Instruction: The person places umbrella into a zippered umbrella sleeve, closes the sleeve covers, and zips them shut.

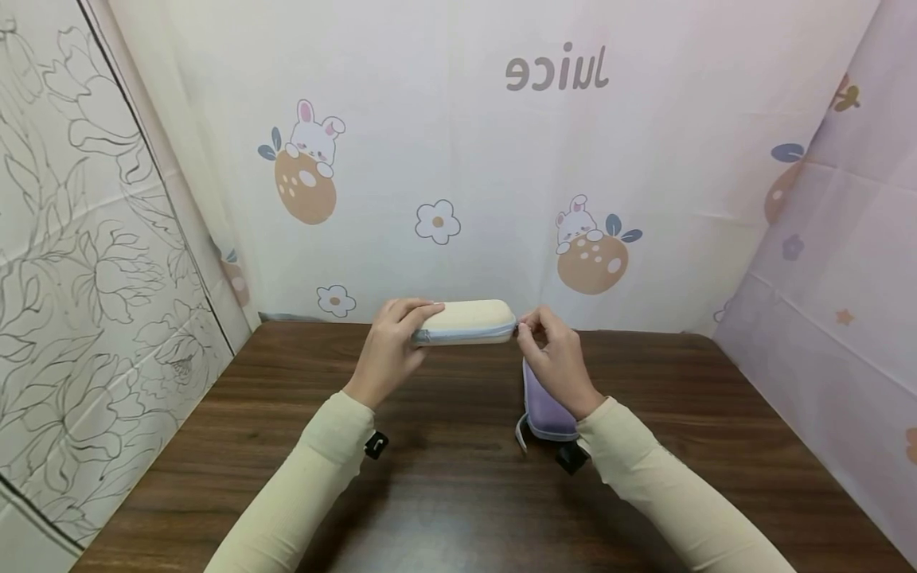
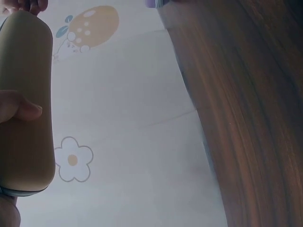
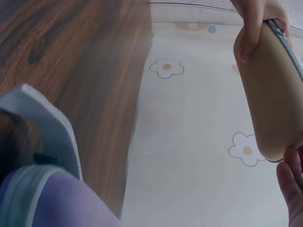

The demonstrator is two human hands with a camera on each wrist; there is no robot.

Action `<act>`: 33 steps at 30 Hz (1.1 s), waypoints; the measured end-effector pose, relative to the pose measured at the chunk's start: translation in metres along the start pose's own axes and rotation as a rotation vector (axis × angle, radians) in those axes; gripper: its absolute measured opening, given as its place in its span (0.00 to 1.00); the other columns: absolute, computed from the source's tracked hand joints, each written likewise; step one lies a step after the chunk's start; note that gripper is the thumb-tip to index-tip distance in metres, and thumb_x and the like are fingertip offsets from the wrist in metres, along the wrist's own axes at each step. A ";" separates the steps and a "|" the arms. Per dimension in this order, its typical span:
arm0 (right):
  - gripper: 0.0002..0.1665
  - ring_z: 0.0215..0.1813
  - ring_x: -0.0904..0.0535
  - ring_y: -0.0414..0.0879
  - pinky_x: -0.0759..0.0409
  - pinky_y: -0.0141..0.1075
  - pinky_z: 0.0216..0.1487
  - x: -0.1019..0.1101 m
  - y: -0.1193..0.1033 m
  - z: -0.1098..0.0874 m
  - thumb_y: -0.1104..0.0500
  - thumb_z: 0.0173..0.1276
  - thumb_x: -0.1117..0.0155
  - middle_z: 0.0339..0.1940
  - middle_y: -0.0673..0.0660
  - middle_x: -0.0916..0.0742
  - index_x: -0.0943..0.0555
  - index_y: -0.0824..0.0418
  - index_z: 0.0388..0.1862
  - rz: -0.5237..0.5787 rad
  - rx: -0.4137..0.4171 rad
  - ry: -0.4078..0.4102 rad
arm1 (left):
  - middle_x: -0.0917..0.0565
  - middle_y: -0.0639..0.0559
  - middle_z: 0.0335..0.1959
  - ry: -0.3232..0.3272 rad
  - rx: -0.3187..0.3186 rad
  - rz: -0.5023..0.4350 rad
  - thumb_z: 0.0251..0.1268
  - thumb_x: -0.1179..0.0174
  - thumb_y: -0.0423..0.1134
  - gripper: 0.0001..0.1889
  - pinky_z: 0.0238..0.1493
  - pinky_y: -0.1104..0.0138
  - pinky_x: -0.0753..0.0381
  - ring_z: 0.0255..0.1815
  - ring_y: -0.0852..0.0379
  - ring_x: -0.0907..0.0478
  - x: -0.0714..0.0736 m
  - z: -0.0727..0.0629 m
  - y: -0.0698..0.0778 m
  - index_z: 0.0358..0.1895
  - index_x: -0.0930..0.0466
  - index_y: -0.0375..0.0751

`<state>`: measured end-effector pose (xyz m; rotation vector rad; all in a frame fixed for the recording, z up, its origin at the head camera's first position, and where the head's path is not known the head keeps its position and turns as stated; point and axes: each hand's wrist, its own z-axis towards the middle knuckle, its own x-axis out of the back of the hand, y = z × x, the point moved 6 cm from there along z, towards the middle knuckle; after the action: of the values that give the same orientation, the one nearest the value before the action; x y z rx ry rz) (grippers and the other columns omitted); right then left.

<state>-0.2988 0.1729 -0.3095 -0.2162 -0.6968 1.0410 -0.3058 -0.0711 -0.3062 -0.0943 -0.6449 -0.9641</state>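
Raised over the far part of the table is a cream zippered case (image 1: 469, 317) with a light blue zip band. My left hand (image 1: 390, 342) grips its left end, thumb on one face and fingers round the other side. At the opposite end, my right hand (image 1: 555, 358) pinches the case at the zip between thumb and fingers; the pinched part is mostly hidden. Below the right hand a purple zippered case (image 1: 548, 410) lies on the table, partly covered by that hand and wrist. A grey-blue strap loop (image 3: 52, 118) sticks out from its side.
The dark brown wooden table (image 1: 444, 493) extends under both forearms. A pale curtain (image 1: 458, 159) printed with rabbits and flowers hangs just behind its far edge. Flower-patterned panels (image 1: 93, 239) stand on the left, and more curtain (image 1: 838, 278) hangs on the right.
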 end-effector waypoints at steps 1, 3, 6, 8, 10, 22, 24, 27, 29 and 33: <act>0.11 0.37 0.17 0.45 0.22 0.29 0.34 0.000 0.000 0.000 0.69 0.73 0.44 0.40 0.57 0.13 0.29 0.60 0.29 0.012 -0.010 0.001 | 0.20 0.51 0.57 0.000 -0.002 0.000 0.45 0.27 0.20 0.34 0.60 0.56 0.27 0.58 0.48 0.27 0.000 0.000 0.000 0.61 0.19 0.46; 0.11 0.37 0.17 0.45 0.24 0.28 0.32 0.000 0.002 0.001 0.69 0.73 0.44 0.40 0.57 0.13 0.30 0.60 0.29 0.038 -0.034 -0.001 | 0.19 0.50 0.57 0.003 -0.008 -0.003 0.45 0.27 0.20 0.34 0.59 0.56 0.27 0.57 0.47 0.27 0.001 0.000 0.000 0.60 0.19 0.45; 0.11 0.38 0.17 0.46 0.24 0.27 0.33 -0.001 0.005 0.002 0.70 0.73 0.44 0.40 0.57 0.13 0.30 0.61 0.29 0.063 -0.068 -0.010 | 0.19 0.50 0.56 0.005 -0.013 -0.009 0.44 0.27 0.20 0.34 0.58 0.56 0.27 0.57 0.47 0.27 0.001 0.000 0.000 0.60 0.18 0.44; 0.10 0.39 0.17 0.48 0.23 0.26 0.35 -0.002 0.006 0.002 0.70 0.73 0.44 0.40 0.58 0.14 0.29 0.63 0.30 0.083 -0.084 -0.018 | 0.19 0.50 0.56 0.009 -0.010 -0.016 0.43 0.27 0.19 0.35 0.58 0.56 0.26 0.56 0.47 0.27 0.001 0.000 0.000 0.60 0.18 0.44; 0.08 0.39 0.17 0.50 0.23 0.25 0.36 -0.001 0.005 0.003 0.70 0.74 0.43 0.41 0.60 0.14 0.27 0.65 0.32 0.098 -0.097 -0.027 | 0.19 0.51 0.56 0.012 0.004 -0.022 0.42 0.28 0.18 0.35 0.59 0.57 0.26 0.57 0.48 0.27 0.002 0.000 -0.002 0.60 0.18 0.44; 0.14 0.55 0.20 0.63 0.19 0.33 0.51 0.008 -0.026 0.010 0.76 0.70 0.45 0.53 0.72 0.20 0.28 0.76 0.53 0.201 -0.160 -0.157 | 0.17 0.53 0.55 0.063 0.082 -0.067 0.42 0.27 0.20 0.34 0.59 0.52 0.28 0.57 0.49 0.26 0.002 -0.001 -0.012 0.57 0.16 0.49; 0.26 0.56 0.21 0.64 0.18 0.40 0.53 0.005 -0.025 0.010 0.78 0.67 0.45 0.57 0.72 0.21 0.32 0.75 0.63 0.226 -0.152 -0.203 | 0.17 0.54 0.54 0.065 0.101 -0.110 0.43 0.26 0.21 0.33 0.57 0.50 0.30 0.56 0.49 0.26 0.000 -0.002 -0.014 0.57 0.15 0.50; 0.42 0.56 0.19 0.61 0.18 0.45 0.54 -0.005 -0.013 0.007 0.79 0.65 0.42 0.64 0.71 0.26 0.42 0.65 0.77 0.289 -0.163 -0.311 | 0.17 0.55 0.55 0.037 0.147 -0.212 0.44 0.26 0.21 0.33 0.59 0.52 0.31 0.57 0.51 0.27 -0.003 -0.002 -0.017 0.57 0.15 0.51; 0.50 0.56 0.19 0.58 0.18 0.44 0.54 -0.013 -0.003 0.003 0.76 0.66 0.37 0.67 0.68 0.28 0.46 0.54 0.81 0.328 -0.182 -0.376 | 0.17 0.58 0.55 0.005 0.183 -0.287 0.44 0.26 0.22 0.33 0.60 0.53 0.31 0.58 0.53 0.28 -0.006 -0.002 -0.018 0.57 0.15 0.53; 0.54 0.56 0.19 0.54 0.18 0.41 0.53 -0.022 0.006 -0.001 0.70 0.66 0.31 0.67 0.61 0.28 0.47 0.40 0.81 0.369 -0.199 -0.424 | 0.18 0.61 0.57 -0.053 0.224 -0.395 0.47 0.24 0.26 0.33 0.61 0.53 0.30 0.61 0.55 0.29 -0.009 -0.003 -0.017 0.59 0.17 0.55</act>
<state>-0.3094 0.1575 -0.3227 -0.3084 -1.1777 1.3899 -0.3214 -0.0748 -0.3170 0.2139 -0.8348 -1.2637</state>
